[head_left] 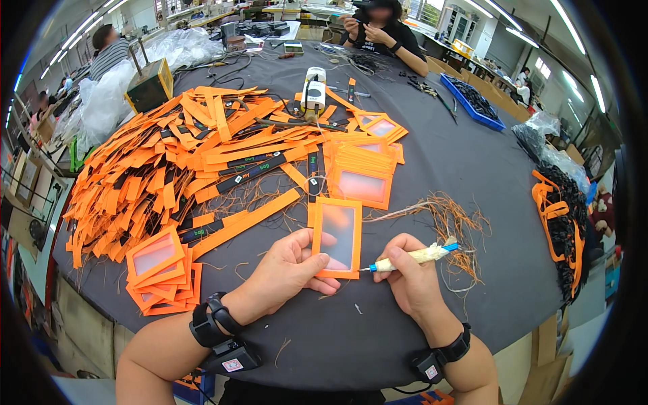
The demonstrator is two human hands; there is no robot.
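My left hand [291, 270] pinches the lower left of an orange-bordered clear window pocket [338, 236], held upright with my fingers showing through the clear plastic. My right hand [412, 280] grips a pen-shaped tool [422, 255] wrapped in cream tape, with blue ends and a thin tip. Its tip is at the pocket's lower right corner; whether it touches, I cannot tell. Beyond the pocket lies a stack of similar pockets [364, 183], and a second stack [156, 260] sits left of my left hand. Orange thread scraps [459, 223] tangle beyond my right hand.
A large heap of orange and black straps [155, 175] covers the table's left side. Farther off stand a white power strip [314, 91], a metal block [150, 86] and a blue tray [472, 101] of black parts. Black and orange straps [560, 229] hang at the right edge. A person [385, 34] sits opposite.
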